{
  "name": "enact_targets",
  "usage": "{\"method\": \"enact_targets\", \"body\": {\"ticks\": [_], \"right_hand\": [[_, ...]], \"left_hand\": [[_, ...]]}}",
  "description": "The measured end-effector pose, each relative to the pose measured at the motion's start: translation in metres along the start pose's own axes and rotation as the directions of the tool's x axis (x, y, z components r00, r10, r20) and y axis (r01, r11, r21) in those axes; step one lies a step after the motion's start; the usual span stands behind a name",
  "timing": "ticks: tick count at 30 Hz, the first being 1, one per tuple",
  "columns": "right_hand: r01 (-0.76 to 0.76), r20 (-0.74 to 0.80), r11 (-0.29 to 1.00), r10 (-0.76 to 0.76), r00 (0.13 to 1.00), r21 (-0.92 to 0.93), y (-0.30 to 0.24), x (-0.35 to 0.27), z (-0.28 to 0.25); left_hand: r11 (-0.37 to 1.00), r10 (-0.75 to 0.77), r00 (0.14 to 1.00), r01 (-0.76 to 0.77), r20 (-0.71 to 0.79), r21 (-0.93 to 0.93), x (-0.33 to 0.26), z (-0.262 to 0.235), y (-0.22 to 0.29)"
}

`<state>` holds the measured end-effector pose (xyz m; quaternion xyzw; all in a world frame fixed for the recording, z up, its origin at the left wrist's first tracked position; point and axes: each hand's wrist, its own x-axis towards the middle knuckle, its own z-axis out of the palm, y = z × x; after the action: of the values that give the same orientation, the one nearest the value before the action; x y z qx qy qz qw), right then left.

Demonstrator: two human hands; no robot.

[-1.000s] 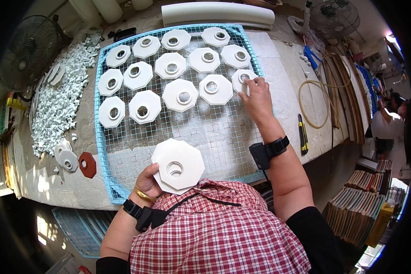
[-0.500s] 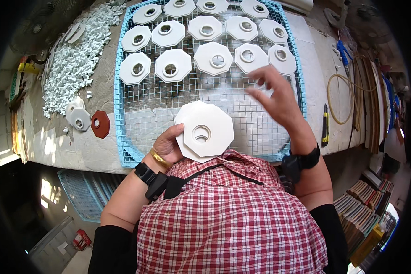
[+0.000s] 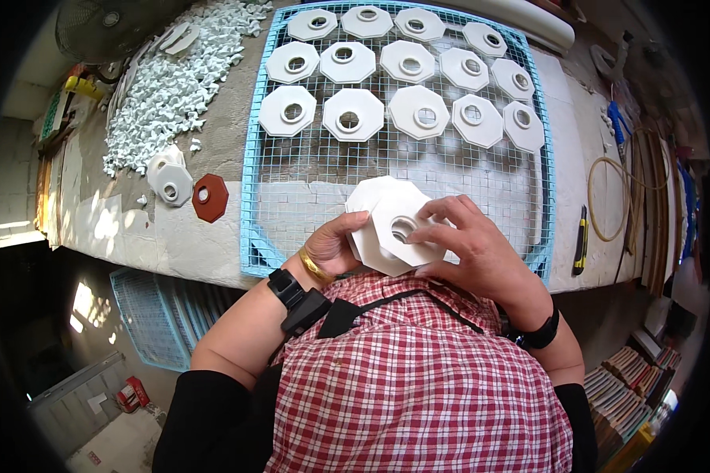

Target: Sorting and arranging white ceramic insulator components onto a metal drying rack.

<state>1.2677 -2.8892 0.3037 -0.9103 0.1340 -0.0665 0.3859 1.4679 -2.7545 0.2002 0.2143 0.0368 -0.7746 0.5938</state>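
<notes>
White octagonal plates with a round hole (image 3: 394, 213) overlap in a small stack close to my body, above the near part of the blue wire rack (image 3: 315, 169). My left hand (image 3: 334, 246) grips the stack by its left edge, thumb on top. On the right, my right hand (image 3: 469, 251) holds the top plate, its fingers bent at the collar of the hole and along the right edge. That top plate sits shifted to the right over the ones beneath. How many plates lie under it I cannot tell. Rows of similar plates (image 3: 353, 113) with raised collars rest on the rack's far half.
A heap of small pale pieces (image 3: 181, 79) covers the table's left side. Near it lie a reddish-brown octagonal plate (image 3: 211, 199) and greyish-white ones (image 3: 171, 186). A yellow-black utility knife (image 3: 581, 240) lies right of the rack, near a looped hose (image 3: 599, 197). A fan (image 3: 106, 24) stands far left.
My right hand has come down from near the laid-out plates to the stack and taken hold of the top plate, which now sits further right. The view has shifted slightly.
</notes>
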Motion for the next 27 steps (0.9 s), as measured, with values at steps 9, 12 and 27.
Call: {"method": "enact_targets", "body": {"ticks": [9, 12, 27], "right_hand": [[-0.274, -0.119, 0.610, 0.524, 0.843, 0.744, 0.017, 0.030, 0.026], [-0.364, -0.041, 0.544, 0.594, 0.803, 0.756, 0.019, 0.059, 0.055], [-0.412, 0.010, 0.489, 0.635, 0.772, 0.769, -0.060, 0.190, 0.178]], "left_hand": [[0.991, 0.132, 0.990, -0.131, -0.056, 0.005, -0.083, -0.018, -0.003], [0.970, 0.242, 0.964, -0.239, -0.113, 0.038, -0.116, -0.030, -0.006], [0.968, 0.250, 0.967, -0.250, -0.045, 0.010, -0.243, -0.079, 0.065]]}}
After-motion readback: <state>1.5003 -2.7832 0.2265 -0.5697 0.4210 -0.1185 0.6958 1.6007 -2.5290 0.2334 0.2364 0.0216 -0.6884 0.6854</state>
